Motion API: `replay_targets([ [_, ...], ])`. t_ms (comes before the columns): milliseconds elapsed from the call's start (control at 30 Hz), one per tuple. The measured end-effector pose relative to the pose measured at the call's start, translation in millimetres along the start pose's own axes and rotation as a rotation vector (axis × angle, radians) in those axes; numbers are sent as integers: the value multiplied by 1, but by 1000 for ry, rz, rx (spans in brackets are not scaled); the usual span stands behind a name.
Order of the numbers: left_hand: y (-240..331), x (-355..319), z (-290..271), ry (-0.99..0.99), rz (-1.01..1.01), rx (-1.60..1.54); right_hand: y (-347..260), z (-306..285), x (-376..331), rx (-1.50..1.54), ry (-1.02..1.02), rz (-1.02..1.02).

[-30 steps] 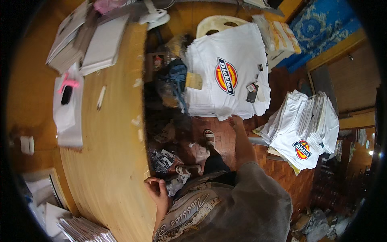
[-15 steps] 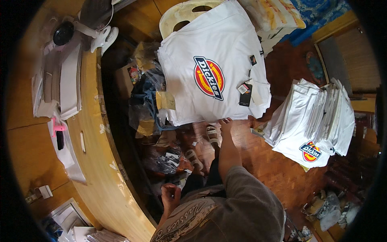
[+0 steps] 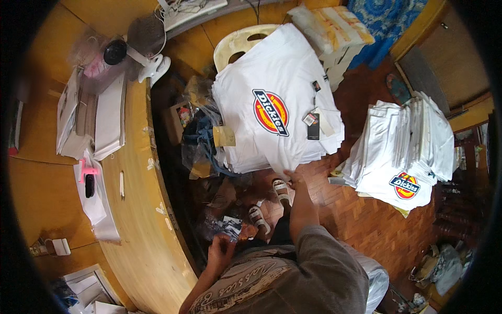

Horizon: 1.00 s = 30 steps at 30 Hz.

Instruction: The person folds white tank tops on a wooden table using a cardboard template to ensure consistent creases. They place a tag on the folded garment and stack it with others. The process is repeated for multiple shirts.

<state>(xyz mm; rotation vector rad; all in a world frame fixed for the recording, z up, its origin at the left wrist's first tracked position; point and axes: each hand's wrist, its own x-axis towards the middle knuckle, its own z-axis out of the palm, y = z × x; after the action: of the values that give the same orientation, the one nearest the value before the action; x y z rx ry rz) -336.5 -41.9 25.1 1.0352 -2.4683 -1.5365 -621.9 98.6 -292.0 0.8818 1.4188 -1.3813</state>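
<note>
A thick stack of white printed shirts (image 3: 235, 152) lies across a cream plastic chair (image 3: 224, 51). Its top shirt (image 3: 293, 63) has a round red-and-yellow print and black hang tags (image 3: 313, 132). Closed on this shirt's near hem, my right hand (image 3: 294, 179) draws a corner of it out toward me. My left hand (image 3: 221, 251) is low in front of my body, its fingers curled. Whether anything small is inside them is hidden. Behind the left fingertips, a clear plastic bag (image 3: 212, 222) with printed pieces lies on the floor.
Another pile of folded white shirts (image 3: 387, 146) stands to the right. Along the left runs a wooden counter (image 3: 141, 230) holding stacked papers and a pink-handled tool (image 3: 89, 171). Plastic-wrapped bundles (image 3: 201, 136) sit beside the chair; wrapped packages (image 3: 340, 31) stand behind it.
My right hand has come a little nearer, pulling the top shirt's hem with it into a point. My left hand has shifted slightly, toward the plastic bag. The whole view has tilted.
</note>
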Motion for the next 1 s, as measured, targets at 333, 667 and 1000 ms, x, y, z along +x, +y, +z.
replay_targets([
  [333,127,103,-68,210,662,-63,-240,50,-367,-694,-106,-1769],
  [667,279,107,-39,79,1126,-739,-183,67,-584,-1052,-151,-2168],
  [1000,212,92,-18,-728,802,-35,-155,30,-570,-1061,77,-2030],
])
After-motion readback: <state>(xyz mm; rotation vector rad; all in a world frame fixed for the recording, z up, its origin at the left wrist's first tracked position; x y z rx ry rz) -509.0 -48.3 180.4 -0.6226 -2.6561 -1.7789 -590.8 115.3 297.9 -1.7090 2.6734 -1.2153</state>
